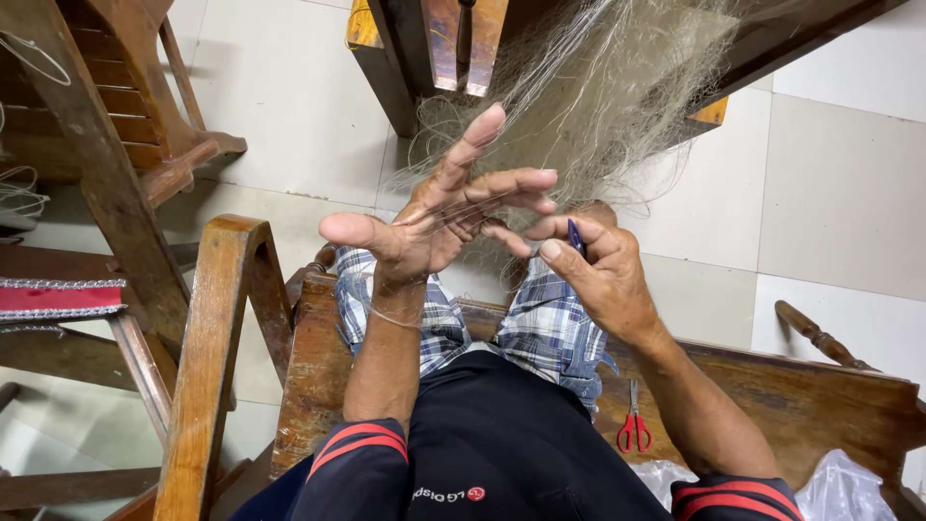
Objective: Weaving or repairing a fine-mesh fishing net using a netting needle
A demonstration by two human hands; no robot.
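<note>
A pale, fine fishing net (598, 96) hangs down from the wooden furniture ahead of me and drapes toward my lap. My left hand (434, 217) is spread wide with thin net strands looped across its palm and fingers; a strand also circles the wrist. My right hand (593, 265) sits just to the right, fingers pinched on a small dark blue netting needle (576, 234) whose tip pokes up between thumb and forefinger, close to the left fingertips. I sit on a wooden bench (318, 376) in plaid shorts.
Red-handled scissors (634, 425) lie on the bench seat by my right thigh. A clear plastic bag (839, 487) is at the lower right. A wooden chair arm (217, 347) rises at my left, with more wooden furniture (106, 145) beyond. Tiled floor (839, 183) lies around.
</note>
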